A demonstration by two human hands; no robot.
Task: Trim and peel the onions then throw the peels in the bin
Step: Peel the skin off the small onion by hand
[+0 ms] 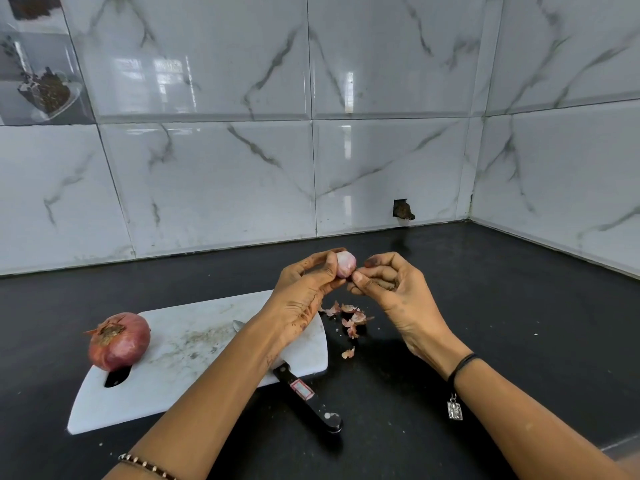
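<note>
Gripping a small onion [345, 265] in the left hand [304, 289], with the fingers curled round its left side and the thumb across the top. Pinching at the lower right edge of the same onion with the right hand [398, 292], thumb and forefinger tips pressed together against it and the other fingers curled toward the palm; possibly nipping a shred of skin, too small to tell. Held in the air between both hands, pale pink and mostly bare of papery skin, above the dark counter [485, 306] and just past the far right corner of the cutting board [194, 375].

Scattered on the counter below the hands, just beside the board's right edge: loose peels [349, 318]. Resting on the left end of the white board, partly over its handle slot: a large onion [119, 341], with red skin and dry root tuft intact. Lying across the board under the left forearm: a knife [304, 393], with the blade tip showing on the board and the black handle, marked with a small red-and-white label, reaching past the near edge onto the counter.

Worn on the left wrist: a beaded bracelet [145, 465]. Worn on the right wrist: a black cord [462, 365] with a hanging metal charm. Backing the counter: marble-patterned wall tiles [207, 185], meeting in a corner at right.
</note>
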